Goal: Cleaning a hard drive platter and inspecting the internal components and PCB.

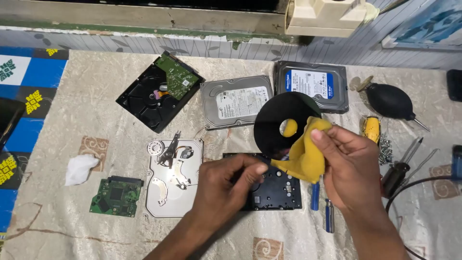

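Disk platter (279, 120), yellow cloth (303, 154), prob. touching.

One view only, from a camera on my head, looking steeply down and close at my fingers (250, 169). The cloth-covered surface (72, 226) spreads around them, and a wall (144, 45) runs beyond.

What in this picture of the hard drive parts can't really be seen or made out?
- Head view: the black drive case is partly covered by the left hand and the yellow cloth.
- The dark disc has its lower right edge behind the cloth and right hand.
- The screws are too small to count.
- A blue object is cut off by the right edge.
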